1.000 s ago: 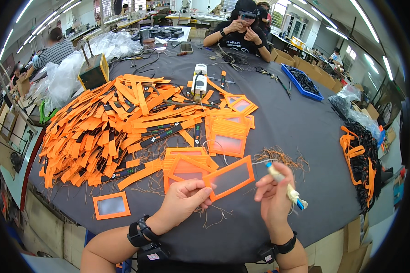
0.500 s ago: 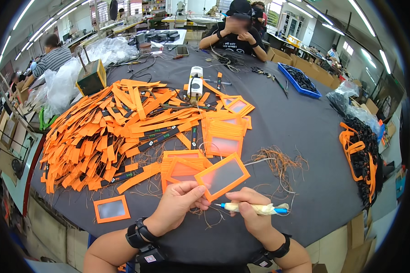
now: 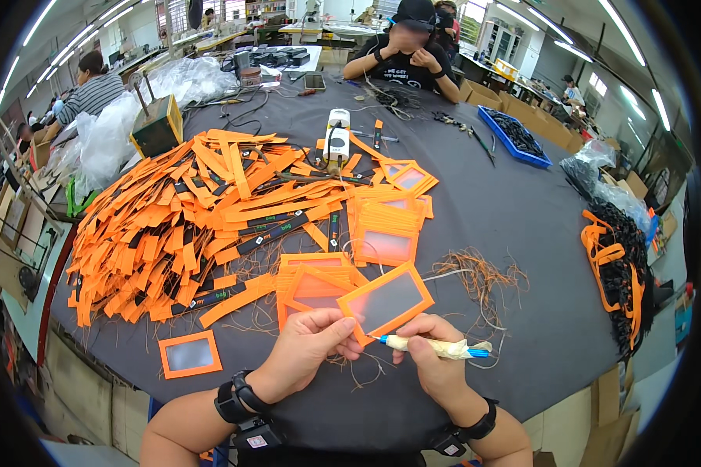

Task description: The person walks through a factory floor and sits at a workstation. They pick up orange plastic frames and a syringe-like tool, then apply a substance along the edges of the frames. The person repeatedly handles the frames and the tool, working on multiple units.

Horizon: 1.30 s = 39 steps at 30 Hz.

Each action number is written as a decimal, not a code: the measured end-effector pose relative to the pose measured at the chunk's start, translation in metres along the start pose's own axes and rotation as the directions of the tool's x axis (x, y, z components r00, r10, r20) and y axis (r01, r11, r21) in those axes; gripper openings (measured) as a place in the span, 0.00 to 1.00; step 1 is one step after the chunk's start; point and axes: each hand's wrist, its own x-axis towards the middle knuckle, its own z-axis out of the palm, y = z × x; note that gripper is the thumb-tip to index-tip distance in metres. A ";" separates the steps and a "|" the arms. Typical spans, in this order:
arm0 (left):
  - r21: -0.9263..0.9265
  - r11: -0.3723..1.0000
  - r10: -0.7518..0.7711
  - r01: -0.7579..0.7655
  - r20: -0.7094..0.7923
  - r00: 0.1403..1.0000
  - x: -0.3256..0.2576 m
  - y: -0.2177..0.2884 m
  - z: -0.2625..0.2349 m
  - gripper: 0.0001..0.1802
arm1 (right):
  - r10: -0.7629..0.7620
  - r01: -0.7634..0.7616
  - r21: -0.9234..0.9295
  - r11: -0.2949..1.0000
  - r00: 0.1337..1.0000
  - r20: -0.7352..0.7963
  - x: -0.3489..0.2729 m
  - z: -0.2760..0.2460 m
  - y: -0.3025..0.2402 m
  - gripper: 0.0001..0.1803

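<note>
My left hand (image 3: 311, 346) pinches the lower left corner of an orange-bordered frame with a clear window (image 3: 389, 300), holding it tilted above the table. In my right hand (image 3: 438, 366) is a blue pen-shaped tool wrapped in cream tape (image 3: 453, 350). Its thin tip points left and meets the frame's bottom corner, as far as I can see. Just behind the held frame lies a stack of similar orange frames (image 3: 311, 284), with another stack (image 3: 385, 245) farther back. A single orange frame (image 3: 189, 355) rests flat to the left of my left forearm.
A big heap of orange and black strips (image 3: 179, 226) covers the table's left. Orange thread scraps (image 3: 479, 272) and a thin cord lie right of the frames. Farther off are a white power strip (image 3: 336, 140), a blue tray of black parts (image 3: 514, 136) and a seated person (image 3: 405, 62).
The tool has moved slightly up and left, bringing its tip to the frame's corner. The held frame has shifted a little to the right.
</note>
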 end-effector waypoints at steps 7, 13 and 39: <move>0.001 1.000 0.003 -0.003 0.000 1.000 0.000 0.000 0.000 0.13 | -0.005 0.005 -0.011 1.000 1.000 0.006 0.000 0.001 -0.001 0.11; 0.001 1.000 0.004 -0.004 -0.008 1.000 0.000 -0.001 -0.001 0.13 | -0.016 0.016 -0.008 1.000 1.000 0.012 0.001 0.001 -0.002 0.12; 0.296 0.881 0.368 -0.368 0.059 0.928 -0.005 0.003 0.019 0.24 | -0.256 0.234 -0.228 0.945 0.964 -0.072 0.015 -0.022 -0.026 0.24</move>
